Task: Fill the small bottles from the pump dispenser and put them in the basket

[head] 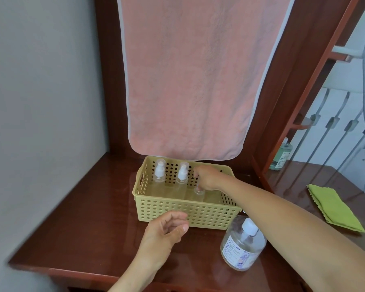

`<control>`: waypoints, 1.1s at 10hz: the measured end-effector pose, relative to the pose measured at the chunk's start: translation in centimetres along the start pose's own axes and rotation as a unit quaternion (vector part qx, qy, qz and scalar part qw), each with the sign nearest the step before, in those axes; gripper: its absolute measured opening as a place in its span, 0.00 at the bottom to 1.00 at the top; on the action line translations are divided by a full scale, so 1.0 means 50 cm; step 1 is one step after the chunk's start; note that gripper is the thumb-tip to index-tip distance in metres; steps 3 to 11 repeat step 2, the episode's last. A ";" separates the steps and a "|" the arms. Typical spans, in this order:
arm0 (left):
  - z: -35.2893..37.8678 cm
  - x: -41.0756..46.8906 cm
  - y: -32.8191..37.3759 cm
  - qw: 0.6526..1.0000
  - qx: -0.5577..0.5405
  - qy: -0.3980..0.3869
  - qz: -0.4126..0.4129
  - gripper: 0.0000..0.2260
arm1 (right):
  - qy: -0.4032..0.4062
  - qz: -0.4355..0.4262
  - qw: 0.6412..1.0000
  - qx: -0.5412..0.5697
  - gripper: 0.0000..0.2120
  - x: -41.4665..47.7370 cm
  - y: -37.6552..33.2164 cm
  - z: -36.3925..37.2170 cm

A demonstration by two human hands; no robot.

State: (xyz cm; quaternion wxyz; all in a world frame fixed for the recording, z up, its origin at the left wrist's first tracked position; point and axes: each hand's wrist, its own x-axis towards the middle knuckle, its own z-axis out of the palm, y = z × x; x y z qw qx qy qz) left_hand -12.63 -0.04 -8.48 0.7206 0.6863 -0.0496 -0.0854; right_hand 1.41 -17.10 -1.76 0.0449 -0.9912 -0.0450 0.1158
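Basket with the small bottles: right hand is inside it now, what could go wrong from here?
1. The right hand grips the third bottle by its top, close beside the second bottle; pulling out carelessly could tip either one.
2. The right forearm passes just above the pump dispenser standing in front of the basket; drawing back low might knock it over.
3. The left hand is open and not steadying the basket.

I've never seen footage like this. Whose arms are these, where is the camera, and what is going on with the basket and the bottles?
No machine here: a person wears a camera on the head, looking down at their own hands. The right hand reaches into the yellow basket and grips the top of a small bottle, beside two capped small bottles already standing inside. The left hand hovers empty before the basket. On the brown table stand a pump dispenser and a folded green cloth. A pink towel hangs behind.
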 end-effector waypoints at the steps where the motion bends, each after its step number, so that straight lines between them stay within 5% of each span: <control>1: 0.000 -0.006 0.001 1.000 -0.002 -0.003 -0.003 0.08 | 0.022 0.009 0.999 0.025 0.19 -0.020 0.001 -0.019; 2: 0.001 -0.008 0.006 1.000 0.005 -0.006 -0.003 0.07 | 0.132 0.009 0.989 0.069 0.15 -0.057 -0.002 -0.043; 11: 0.001 -0.008 0.006 1.000 0.005 -0.006 -0.003 0.07 | 0.132 0.009 0.989 0.069 0.15 -0.057 -0.002 -0.043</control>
